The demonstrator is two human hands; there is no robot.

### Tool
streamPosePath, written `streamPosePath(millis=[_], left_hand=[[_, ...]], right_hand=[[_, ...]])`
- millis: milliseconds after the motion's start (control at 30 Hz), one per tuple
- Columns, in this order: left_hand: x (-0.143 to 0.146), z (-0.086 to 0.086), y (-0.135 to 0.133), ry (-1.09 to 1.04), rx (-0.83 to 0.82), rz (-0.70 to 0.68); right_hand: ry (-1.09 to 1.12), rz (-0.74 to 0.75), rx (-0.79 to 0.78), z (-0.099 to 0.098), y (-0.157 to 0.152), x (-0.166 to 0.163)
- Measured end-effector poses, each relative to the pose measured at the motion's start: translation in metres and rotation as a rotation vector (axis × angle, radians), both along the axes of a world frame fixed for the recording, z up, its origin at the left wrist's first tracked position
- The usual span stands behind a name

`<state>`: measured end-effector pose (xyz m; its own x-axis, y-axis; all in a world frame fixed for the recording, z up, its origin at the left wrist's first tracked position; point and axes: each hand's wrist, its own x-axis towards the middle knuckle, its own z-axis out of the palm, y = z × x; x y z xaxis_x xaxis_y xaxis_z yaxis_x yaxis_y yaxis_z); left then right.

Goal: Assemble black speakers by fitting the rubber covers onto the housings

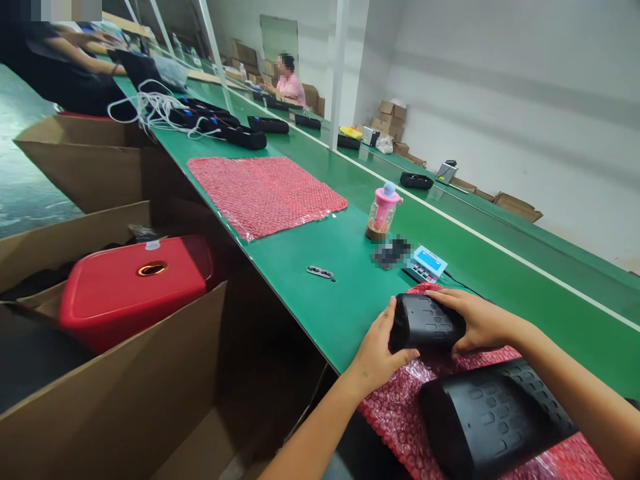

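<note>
My left hand (pixel 376 353) and my right hand (pixel 480 321) are closed around opposite ends of a black speaker casing (pixel 433 320) with raised oblong bumps. It is over a sheet of red bubble wrap (pixel 390 407) at the table's near side. A larger matching speaker casing (pixel 495 417) lies on the same wrap, below my right forearm. Beyond my hands lies a small blue-and-white device with a screen (pixel 427 262), a cable running from it. A slim grey button strip (pixel 320 272) rests on the green table (pixel 285 287) to the left.
A pink-lidded bottle (pixel 384 212) stands near a blurred dark object (pixel 391 253). Another red bubble-wrap sheet (pixel 265 193) lies farther left, before white cables (pixel 160 110) and black casings. Cardboard boxes and a red stool (pixel 125 287) are beside the table. Two people sit farther off.
</note>
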<state>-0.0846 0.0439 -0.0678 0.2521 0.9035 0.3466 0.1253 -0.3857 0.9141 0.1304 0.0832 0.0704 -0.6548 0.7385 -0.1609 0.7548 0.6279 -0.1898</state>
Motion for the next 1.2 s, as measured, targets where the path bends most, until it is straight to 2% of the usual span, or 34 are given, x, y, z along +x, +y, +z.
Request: streamPosePath(millis=[267, 567, 700, 767, 833, 900, 1000, 1100, 1200], left_hand=[[-0.001, 0.001, -0.001, 0.043, 0.027, 0.011], [0.000, -0.001, -0.005, 0.110, 0.061, 0.050], [0.004, 0.005, -0.010, 0.255, 0.149, 0.139], [0.007, 0.018, -0.011, 0.350, 0.240, 0.247], [0.009, 0.037, -0.009, 0.406, 0.375, 0.331], [0.011, 0.062, -0.005, 0.449, 0.502, 0.320], [0.014, 0.099, 0.003, 0.529, 0.594, 0.237], [0.023, 0.125, 0.009, 0.603, 0.613, 0.184], [0.040, 0.131, 0.012, 0.725, 0.562, 0.098]], right_hand=[[0.017, 0.031, 0.043, -0.005, -0.001, 0.000], [-0.012, 0.040, 0.261, -0.028, -0.006, 0.002], [0.101, 0.036, 0.220, -0.030, -0.006, 0.003], [0.207, 0.028, 0.147, -0.026, -0.003, 0.005], [0.290, -0.011, 0.114, -0.018, 0.003, 0.009], [0.331, -0.096, 0.160, -0.006, 0.008, 0.015], [0.375, -0.238, 0.297, 0.007, 0.011, 0.024], [0.393, -0.310, 0.346, 0.000, 0.010, 0.027], [0.392, -0.289, 0.263, -0.019, 0.013, 0.024]])
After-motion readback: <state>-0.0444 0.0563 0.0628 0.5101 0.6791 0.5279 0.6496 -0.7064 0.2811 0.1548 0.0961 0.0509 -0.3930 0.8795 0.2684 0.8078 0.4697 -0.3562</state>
